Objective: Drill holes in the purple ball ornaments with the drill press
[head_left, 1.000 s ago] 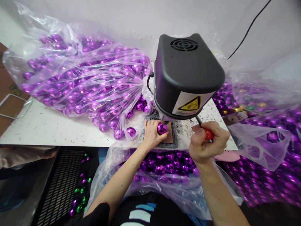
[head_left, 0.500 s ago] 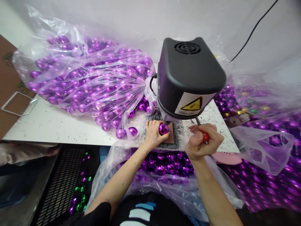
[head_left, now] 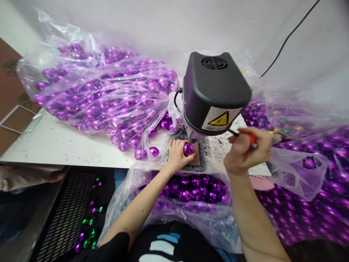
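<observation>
My left hand (head_left: 178,154) is closed round a shiny purple faceted ball (head_left: 188,149), holding it under the black drill press (head_left: 216,85). Beneath the ball lies a brown board (head_left: 195,157) on the grey metal base (head_left: 202,165). Whether the tool tip touches the ball is hard to see. At the right, my right hand (head_left: 248,151) grips the press's lever handle (head_left: 251,139), which has a red knob. Two more purple balls (head_left: 154,151) rest on the table to the left of my left hand.
A large clear bag of purple balls (head_left: 109,98) covers the table's left. Another open bag (head_left: 191,189) of them sits in front of my body. More bagged balls (head_left: 308,214) fill the right. Dark shavings dot the white table (head_left: 68,145). A black crate (head_left: 71,203) stands lower left.
My right hand has moved up and to the right with the lever handle. My left hand keeps the ball at nearly the same spot. The view has shifted slightly.
</observation>
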Tool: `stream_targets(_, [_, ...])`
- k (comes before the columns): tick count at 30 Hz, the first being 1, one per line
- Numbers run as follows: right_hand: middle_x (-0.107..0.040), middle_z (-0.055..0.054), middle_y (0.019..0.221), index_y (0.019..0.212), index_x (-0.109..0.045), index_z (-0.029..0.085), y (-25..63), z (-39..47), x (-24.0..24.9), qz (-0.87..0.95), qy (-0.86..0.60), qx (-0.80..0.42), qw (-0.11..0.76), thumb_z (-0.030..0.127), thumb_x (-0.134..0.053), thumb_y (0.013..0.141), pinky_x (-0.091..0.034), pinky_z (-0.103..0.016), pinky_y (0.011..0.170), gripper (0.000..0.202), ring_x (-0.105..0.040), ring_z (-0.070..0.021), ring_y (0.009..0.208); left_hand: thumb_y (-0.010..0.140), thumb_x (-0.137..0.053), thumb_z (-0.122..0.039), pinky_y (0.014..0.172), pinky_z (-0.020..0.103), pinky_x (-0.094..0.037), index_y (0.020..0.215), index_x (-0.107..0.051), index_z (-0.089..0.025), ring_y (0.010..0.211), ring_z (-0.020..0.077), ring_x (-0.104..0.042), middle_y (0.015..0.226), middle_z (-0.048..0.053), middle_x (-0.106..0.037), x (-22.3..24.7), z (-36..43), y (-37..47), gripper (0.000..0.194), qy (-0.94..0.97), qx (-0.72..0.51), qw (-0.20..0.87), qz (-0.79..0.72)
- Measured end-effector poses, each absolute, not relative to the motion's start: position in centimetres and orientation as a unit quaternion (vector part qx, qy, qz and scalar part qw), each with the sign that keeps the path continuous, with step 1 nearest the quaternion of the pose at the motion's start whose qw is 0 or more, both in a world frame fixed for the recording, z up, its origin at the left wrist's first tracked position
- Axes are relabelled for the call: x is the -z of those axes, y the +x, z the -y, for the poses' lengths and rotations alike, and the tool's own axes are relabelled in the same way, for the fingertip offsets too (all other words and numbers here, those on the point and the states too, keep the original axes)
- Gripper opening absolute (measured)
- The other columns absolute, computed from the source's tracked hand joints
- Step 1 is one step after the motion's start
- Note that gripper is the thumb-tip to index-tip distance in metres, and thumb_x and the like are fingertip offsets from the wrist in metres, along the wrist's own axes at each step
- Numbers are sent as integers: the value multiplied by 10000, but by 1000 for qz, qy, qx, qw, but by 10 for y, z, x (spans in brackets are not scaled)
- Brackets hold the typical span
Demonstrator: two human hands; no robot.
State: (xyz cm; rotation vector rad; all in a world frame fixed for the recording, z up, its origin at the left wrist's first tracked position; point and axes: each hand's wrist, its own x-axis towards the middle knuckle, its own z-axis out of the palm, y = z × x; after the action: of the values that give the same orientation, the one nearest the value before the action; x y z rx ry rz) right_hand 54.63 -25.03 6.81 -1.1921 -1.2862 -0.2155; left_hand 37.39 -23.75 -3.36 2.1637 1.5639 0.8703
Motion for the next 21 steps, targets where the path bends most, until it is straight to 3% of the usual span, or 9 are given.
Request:
stream_targets(2, [-563,4,782,944,-568,219,546,237,-102,570,-514,126,629,417,-516,960,-371,-277,572,205,-538,-88,596,792,-798,-364,1195,512,-254,1117,-600,-220,1117,255,-569,1099,47,-644,33,238,373,407,761,-312,170,-542])
stream_targets(4, [-466,38,643,861,-535,197,545,222,-128,578,-521,112,617,505,-520,958,-320,-270,548,323,-442,-66,522,806,-794,-362,1197,512,-261,1158,-599,-212,1154,257,-569,1146,57,-648,31,241,370,430,761,-325,176,-534])
stream_targets(8, [-358,65,579,748,-443,206,543,201,-149,571,-537,93,614,673,-440,932,-261,-267,559,502,-341,-53,535,886,-722,-391,1081,433,-421,1290,-556,-217,1200,260,-565,1245,92,-628,22,267,354,471,764,-347,224,-496])
stream_targets(11, [-360,68,591,737,-408,215,543,196,-148,567,-549,71,610,669,-452,920,-250,-267,582,492,-323,-49,561,907,-704,-412,1001,408,-488,1389,-502,-239,1155,258,-595,1246,99,-628,20,304,340,551,817,-283,268,-425])
stream_targets(16, [-362,67,597,723,-397,215,543,194,-146,556,-545,73,624,636,-463,915,-240,-272,606,467,-320,-55,581,832,-792,-424,1029,490,-483,1456,-455,-240,1255,321,-547,1448,149,-531,19,336,320,733,850,-216,211,-431])
stream_targets(18, [-358,67,598,718,-397,215,544,193,-146,555,-544,74,625,639,-466,912,-232,-276,605,471,-313,-55,579,896,-714,-449,1048,477,-471,1414,-494,-222,1259,302,-546,1412,143,-565,13,323,305,607,841,-241,186,-447])
stream_targets(21, [-354,68,607,726,-397,216,543,194,-147,558,-551,69,616,638,-470,917,-232,-275,611,469,-316,-55,587,987,-544,-279,999,492,-460,1204,-628,-218,1145,300,-594,1219,134,-664,1,287,277,241,806,-222,94,-541])
